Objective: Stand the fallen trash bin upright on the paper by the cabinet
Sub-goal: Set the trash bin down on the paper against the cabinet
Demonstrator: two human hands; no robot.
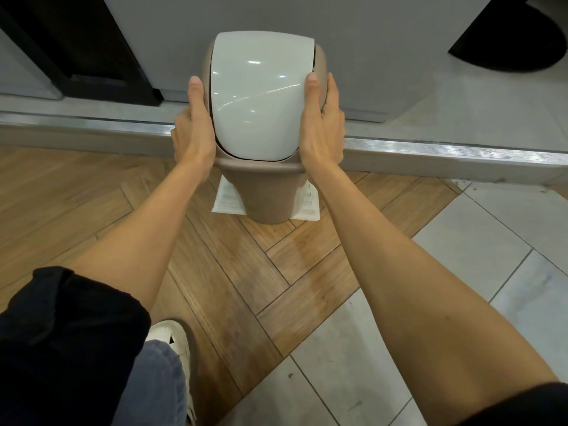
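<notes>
The trash bin (267, 192), beige-brown with a glossy white swing lid (258, 93), stands upright on a white printed paper (227, 201) on the wooden floor. Corners of the paper show on both sides of the bin's base. My left hand (193, 130) clasps the left side of the bin's top rim, thumb lying along the lid's edge. On the opposite side my right hand (322, 124) grips the rim the same way. The grey cabinet (368, 41) rises directly behind the bin.
A metal threshold strip (445, 149) runs across the floor behind the bin. A dark doorway (76, 41) opens at the upper left. Grey tiles (461, 272) lie to the right of the herringbone wood. My white shoe (172, 342) is at the bottom left.
</notes>
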